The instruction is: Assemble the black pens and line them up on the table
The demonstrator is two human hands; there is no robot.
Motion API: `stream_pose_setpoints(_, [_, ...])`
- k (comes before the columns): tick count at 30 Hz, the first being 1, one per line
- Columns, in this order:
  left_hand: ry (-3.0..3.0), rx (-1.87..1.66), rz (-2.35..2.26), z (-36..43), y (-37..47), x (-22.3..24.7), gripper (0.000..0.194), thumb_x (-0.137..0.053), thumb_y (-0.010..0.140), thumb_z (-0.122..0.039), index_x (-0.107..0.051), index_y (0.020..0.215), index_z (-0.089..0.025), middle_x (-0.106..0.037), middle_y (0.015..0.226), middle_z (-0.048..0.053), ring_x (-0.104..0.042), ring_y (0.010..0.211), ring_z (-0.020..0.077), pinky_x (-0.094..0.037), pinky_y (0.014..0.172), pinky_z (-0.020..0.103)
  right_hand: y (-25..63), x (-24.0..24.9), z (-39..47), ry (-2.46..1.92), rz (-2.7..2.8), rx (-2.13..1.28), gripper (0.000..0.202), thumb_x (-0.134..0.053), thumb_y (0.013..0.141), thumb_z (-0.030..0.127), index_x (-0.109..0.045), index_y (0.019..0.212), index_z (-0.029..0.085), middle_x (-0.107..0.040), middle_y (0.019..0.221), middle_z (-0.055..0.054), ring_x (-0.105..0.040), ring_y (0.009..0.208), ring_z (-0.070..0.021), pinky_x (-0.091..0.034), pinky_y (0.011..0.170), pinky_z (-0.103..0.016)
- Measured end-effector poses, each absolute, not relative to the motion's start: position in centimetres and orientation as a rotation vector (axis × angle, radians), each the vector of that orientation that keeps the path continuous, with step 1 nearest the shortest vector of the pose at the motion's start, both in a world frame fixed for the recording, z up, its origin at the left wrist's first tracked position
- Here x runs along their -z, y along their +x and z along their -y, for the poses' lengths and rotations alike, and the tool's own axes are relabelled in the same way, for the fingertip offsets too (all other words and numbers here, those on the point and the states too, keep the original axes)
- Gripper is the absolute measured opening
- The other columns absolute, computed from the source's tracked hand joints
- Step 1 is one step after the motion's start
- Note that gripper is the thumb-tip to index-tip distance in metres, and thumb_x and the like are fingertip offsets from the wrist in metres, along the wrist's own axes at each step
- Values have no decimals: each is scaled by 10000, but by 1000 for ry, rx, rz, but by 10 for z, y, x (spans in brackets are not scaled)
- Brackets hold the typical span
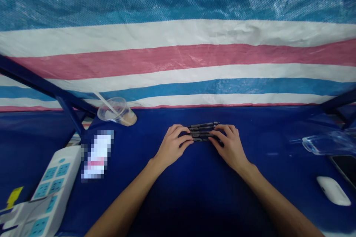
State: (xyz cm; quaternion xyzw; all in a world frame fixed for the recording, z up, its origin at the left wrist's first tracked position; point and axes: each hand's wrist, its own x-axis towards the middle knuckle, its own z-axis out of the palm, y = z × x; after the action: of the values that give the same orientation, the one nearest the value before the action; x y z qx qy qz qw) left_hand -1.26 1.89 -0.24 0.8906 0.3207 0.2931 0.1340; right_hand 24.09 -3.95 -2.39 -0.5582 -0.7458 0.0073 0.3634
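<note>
As the head view looks down on the dark-blue tabletop [150, 135], a row of black clip pens [200, 134] is held at the centre of the dial, side by side and lying crosswise; their exact number cannot be told, the ends being covered by fingers. At nine o'clock, the left ends are pinched by the left hand [176, 140], its thumb set below, its fingertips above. And over at three, the right ends are gripped by the right hand [227, 140], clamped in matching fashion!

Out between nine and ten, a clear plastic cup [129, 116] of pale brown drink is seen, fitted with a white straw [105, 101]. Towards eight, a bright rectangle [97, 155] is blurred into blocks, a white power strip [66, 163] with blue sockets set just beside it. Across near three, a transparent plastic object [313, 144] is spotted, with a dark-screened phone [343, 166] close by; towards four, a white earbud case [333, 191]. Up at twelve, everything is backed by a striped tarpaulin [178, 59].
</note>
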Motion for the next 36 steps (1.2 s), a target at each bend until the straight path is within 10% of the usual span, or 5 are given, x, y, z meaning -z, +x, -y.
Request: stream_pose_setpoints(36, [2567,-847,-899,-20,-13,5,74,-708,948,-272,-737,1010,-244,-683,1167,63,-566,1152,253,-498,978,469,238,22,42,-1362,2164,-151,161,-574,1035,295,-713,1031,214,-696,986,-87,-540,887,-239,-372,766,-393])
